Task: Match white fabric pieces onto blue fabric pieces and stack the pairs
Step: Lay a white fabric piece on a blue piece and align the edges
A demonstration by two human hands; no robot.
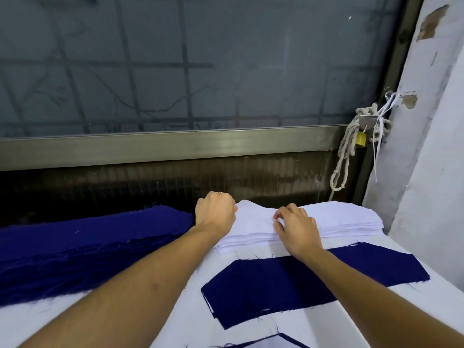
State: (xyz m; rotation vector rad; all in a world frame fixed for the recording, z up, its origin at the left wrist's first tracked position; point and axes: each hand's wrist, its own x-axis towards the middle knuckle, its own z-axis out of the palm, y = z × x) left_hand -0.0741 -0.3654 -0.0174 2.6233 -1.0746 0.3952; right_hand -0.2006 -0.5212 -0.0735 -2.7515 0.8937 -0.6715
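**Picking a single white layer**

On the white stack (339, 219), the left hand (216, 213) curls round the top white piece (253, 217) at its left end. The right hand (297, 229) pinches its near edge, likely to free one layer. A blue piece (276, 285) lies just in front of the stack, ready for it.
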